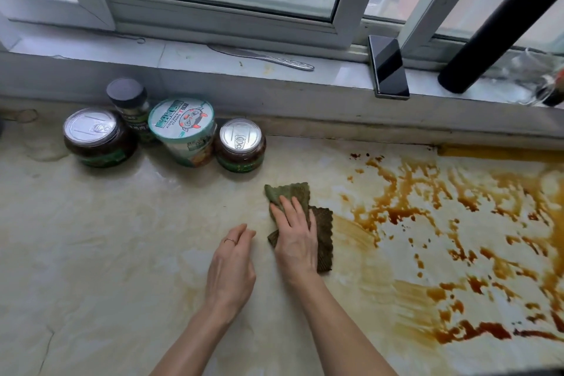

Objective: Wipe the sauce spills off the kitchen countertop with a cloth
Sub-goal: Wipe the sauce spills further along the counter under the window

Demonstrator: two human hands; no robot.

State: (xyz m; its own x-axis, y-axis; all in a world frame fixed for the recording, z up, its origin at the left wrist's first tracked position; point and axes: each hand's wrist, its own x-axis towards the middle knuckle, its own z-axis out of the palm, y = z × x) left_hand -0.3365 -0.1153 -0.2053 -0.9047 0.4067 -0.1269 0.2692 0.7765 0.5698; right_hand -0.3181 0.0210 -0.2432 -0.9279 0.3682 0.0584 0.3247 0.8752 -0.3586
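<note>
The right hand [294, 238] presses flat, fingers straight, on the green cloth [323, 233]; the left hand [232, 265] lies just beside it, relaxed, holding nothing. Sauce spills [427, 207] spread right of the cloth's edge; bare counter [106, 253] opens leftward, jars [239, 145] at the back.

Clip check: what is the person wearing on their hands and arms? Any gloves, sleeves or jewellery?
The left hand and right hand are ungloved, and no sleeve shows on either arm up to the frame's edge. A thin ring sits on one left finger. No watch or bracelet shows.
</note>
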